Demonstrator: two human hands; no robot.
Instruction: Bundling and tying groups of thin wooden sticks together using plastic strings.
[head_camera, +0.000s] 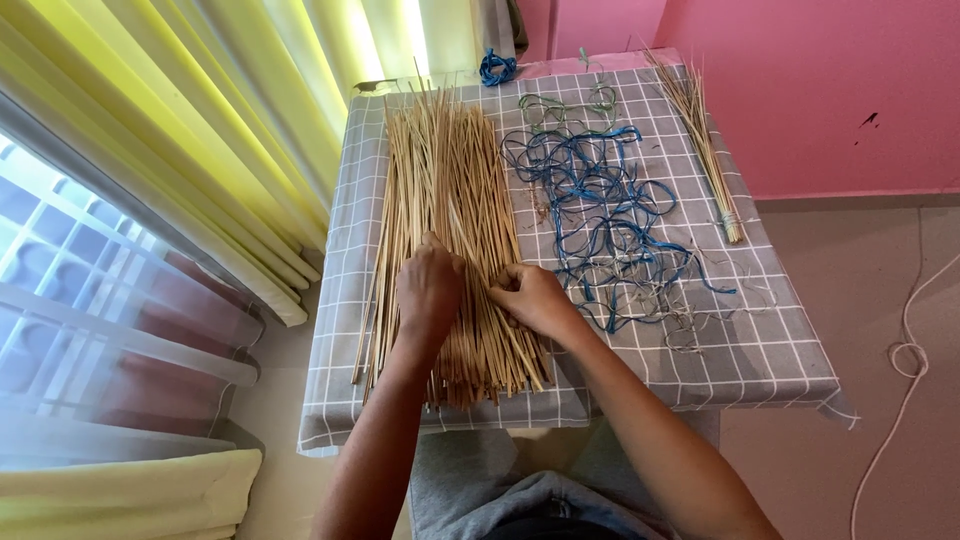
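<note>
A wide pile of thin straw-coloured sticks lies lengthwise on the left half of a table covered with a grey checked cloth. My left hand rests on the near part of the pile, fingers curled down into the sticks. My right hand sits at the pile's right edge, fingers pinched on a few sticks. Right of the pile lies a loose tangle of blue string.
A small tied bundle of sticks lies at the table's far right. A blue string ball sits at the far edge. Yellow curtains hang on the left, a pink wall on the right, a white cord on the floor.
</note>
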